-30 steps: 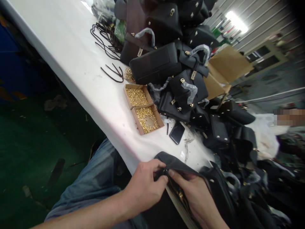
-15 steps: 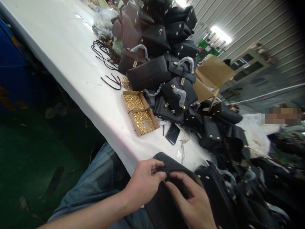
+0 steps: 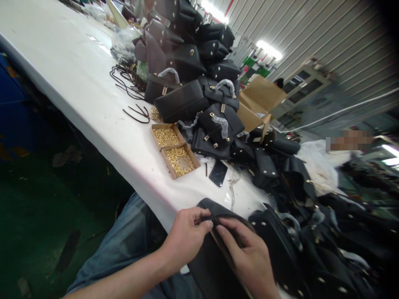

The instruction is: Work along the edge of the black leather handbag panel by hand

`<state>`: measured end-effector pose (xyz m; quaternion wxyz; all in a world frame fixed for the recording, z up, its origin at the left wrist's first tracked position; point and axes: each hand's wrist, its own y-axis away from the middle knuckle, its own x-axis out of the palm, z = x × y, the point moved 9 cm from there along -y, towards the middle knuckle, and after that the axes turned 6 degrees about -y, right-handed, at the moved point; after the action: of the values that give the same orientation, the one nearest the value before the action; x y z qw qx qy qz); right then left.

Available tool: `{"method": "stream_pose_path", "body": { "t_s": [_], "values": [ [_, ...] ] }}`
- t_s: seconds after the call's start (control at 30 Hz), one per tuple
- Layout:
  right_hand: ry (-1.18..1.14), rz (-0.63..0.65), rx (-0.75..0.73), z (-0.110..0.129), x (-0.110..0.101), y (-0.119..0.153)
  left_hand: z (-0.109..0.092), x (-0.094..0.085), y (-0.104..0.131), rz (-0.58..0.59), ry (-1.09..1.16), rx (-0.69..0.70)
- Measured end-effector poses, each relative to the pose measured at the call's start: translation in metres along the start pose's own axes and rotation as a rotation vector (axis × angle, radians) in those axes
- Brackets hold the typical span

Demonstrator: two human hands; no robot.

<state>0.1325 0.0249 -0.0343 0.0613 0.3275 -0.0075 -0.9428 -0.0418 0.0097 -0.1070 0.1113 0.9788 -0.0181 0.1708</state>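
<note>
My left hand (image 3: 187, 238) pinches the top edge of a black leather bag (image 3: 215, 270) that lies over the table's near edge and my lap. My right hand (image 3: 249, 259) rests on the same bag, its fingertips meeting the left thumb at the bag's opening rim. What sits between the fingertips is too small to tell. Two open cardboard boxes of small gold metal fittings (image 3: 173, 151) stand on the white table (image 3: 93, 95) just beyond my hands. A black phone (image 3: 218, 173) lies flat beside the boxes.
A tall heap of finished black handbags (image 3: 193, 83) with gold clasps fills the table's right side. Dark cords (image 3: 127, 79) lie further back. An open brown carton (image 3: 258, 99) stands behind the heap. More black bags (image 3: 311, 232) crowd the right. Green floor lies at left.
My head has tilted up, so everything has slid down and left in view. My right fingers have shifted flatter along the bag's rim; my left hand keeps its pinch.
</note>
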Motion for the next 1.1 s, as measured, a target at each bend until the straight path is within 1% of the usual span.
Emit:
{"method": "stream_pose_path", "body": {
  "t_s": [0.13, 0.23, 0.3, 0.37, 0.5, 0.57, 0.67, 0.8, 0.9, 0.97, 1.1],
  "values": [
    [-0.297, 0.128, 0.267, -0.028, 0.011, -0.002, -0.009, 0.004, 0.003, 0.023, -0.022, 0.041],
    [-0.454, 0.161, 0.346, -0.038, 0.02, -0.003, -0.011, 0.006, 0.008, 0.018, -0.044, 0.056],
    [-0.469, 0.184, 0.361, -0.04, 0.024, -0.004, -0.01, 0.007, 0.012, 0.011, -0.062, 0.071],
    [-0.43, 0.206, 0.372, -0.041, 0.026, -0.005, -0.008, 0.007, 0.016, 0.008, -0.08, 0.089],
    [-0.311, 0.216, 0.367, -0.039, 0.023, -0.007, 0.006, 0.002, 0.02, -0.03, -0.117, 0.072],
    [-0.291, 0.206, 0.368, -0.039, 0.022, -0.006, 0.01, -0.001, 0.021, -0.04, -0.125, 0.063],
    [-0.351, 0.214, 0.406, -0.042, 0.025, -0.002, 0.007, -0.002, 0.023, -0.033, -0.128, 0.077],
    [-0.552, 0.259, 0.442, -0.045, 0.033, 0.001, -0.008, 0.0, 0.024, -0.023, -0.161, 0.119],
    [-0.585, 0.253, 0.468, -0.047, 0.037, -0.003, -0.017, -0.001, 0.024, -0.02, -0.194, 0.176],
    [-0.559, 0.242, 0.467, -0.049, 0.038, -0.006, -0.016, -0.001, 0.022, -0.011, -0.179, 0.176],
    [-0.52, 0.223, 0.47, -0.058, 0.039, -0.012, -0.006, -0.003, 0.019, 0.0, -0.154, 0.137]
  ]
}}
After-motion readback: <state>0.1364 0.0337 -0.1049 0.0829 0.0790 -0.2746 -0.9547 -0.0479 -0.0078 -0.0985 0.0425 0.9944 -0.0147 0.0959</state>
